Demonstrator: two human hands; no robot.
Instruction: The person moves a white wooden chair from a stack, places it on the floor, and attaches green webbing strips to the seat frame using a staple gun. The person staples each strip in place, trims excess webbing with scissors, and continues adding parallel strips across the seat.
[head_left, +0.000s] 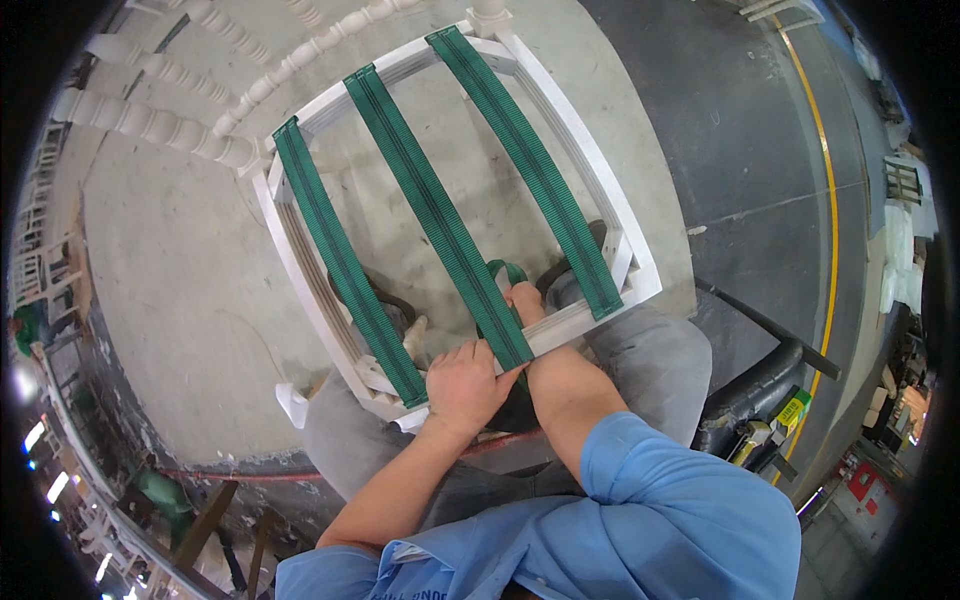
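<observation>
Three green straps already run near to far across the white chair frame (640,275); the left strap (340,260) and right strap (530,160) look fixed at both rails, while the middle strap (430,205) is in hand at the near rail, and no crosswise straps are in. The left hand (465,385) presses flat on its near end, and the right hand (522,300) seems to grip strap beneath the rail, though partly hidden. Bare floor (180,280) lies left and far; a black hose (750,390) crowds the near right.
</observation>
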